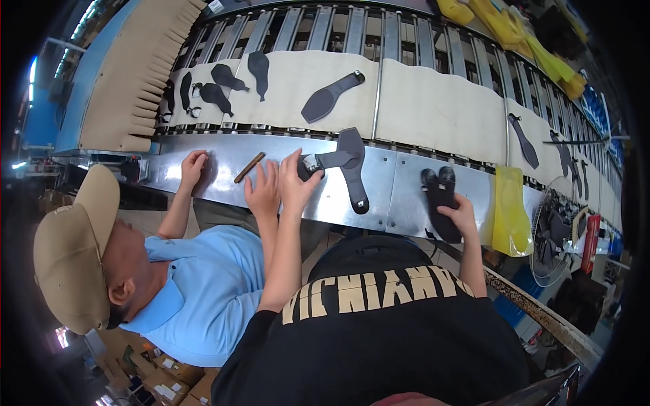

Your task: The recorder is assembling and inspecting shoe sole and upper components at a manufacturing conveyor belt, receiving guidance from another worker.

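Observation:
My left hand [298, 184] pinches the end of a dark grey insole [330, 160] that has a pale patch near my fingers. This piece lies across a second dark insole [353, 188] on the metal ledge; its broad end points away from me and its narrow end, with a small shiny mark, points toward me. Over to the right, my right hand [462, 216] grips a pair of dark insoles [440, 196], their rounded ends with shiny marks side by side on the ledge. My right fingers partly cover the near end.
Beyond the metal ledge [413, 172], a roller conveyor with a cream belt [440, 105] carries several dark insoles [328, 98]. A co-worker in a blue shirt [196, 287] sits at left, one hand [263, 189] beside mine. A brown stick [250, 168] and yellow sheet [509, 210] lie nearby.

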Motion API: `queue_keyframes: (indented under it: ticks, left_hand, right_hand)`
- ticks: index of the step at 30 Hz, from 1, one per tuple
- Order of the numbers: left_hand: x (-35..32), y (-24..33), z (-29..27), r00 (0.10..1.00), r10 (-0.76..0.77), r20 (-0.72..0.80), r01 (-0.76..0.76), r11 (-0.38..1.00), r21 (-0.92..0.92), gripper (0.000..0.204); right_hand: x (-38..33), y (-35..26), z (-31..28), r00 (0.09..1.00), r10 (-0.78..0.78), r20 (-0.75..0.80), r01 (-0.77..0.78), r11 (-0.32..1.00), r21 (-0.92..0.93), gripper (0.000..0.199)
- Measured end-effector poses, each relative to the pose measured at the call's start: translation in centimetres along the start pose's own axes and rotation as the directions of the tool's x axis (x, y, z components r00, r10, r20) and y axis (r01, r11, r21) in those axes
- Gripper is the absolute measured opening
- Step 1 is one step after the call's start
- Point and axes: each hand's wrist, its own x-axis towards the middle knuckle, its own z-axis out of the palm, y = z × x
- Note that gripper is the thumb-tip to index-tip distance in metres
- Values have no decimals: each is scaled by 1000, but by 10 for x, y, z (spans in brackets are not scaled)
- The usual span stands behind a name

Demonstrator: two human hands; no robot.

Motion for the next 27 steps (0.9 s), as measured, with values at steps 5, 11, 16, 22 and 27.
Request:
queue_keyframes:
  ticks: [5, 11, 16, 22, 27]
  left_hand:
    - [9, -33, 17, 968, 77, 239, -171, 900, 401, 85]
    - [9, -24, 14, 941, -153, 303, 28, 925, 380, 75]
    - [2, -30, 22, 844, -442, 304, 424, 897, 127, 67]
    - [-46, -16, 84, 808, -478, 343, 586, 705, -399, 56]
    - [-45, 17, 88, 736, -519, 434, 676, 543, -498, 54]
  right_hand:
    - [13, 45, -13, 961, 18, -276, -117, 931, -346, 44]
    - [1, -48, 7, 634, -495, -595, 157, 835, -528, 37]
    - [63, -81, 90, 979, -206, -9, 206, 979, 3, 37]
    - [87, -136, 185, 947, 84, 311, -203, 904, 375, 64]
    - [88, -138, 195, 968, 9, 251, -91, 944, 318, 88]
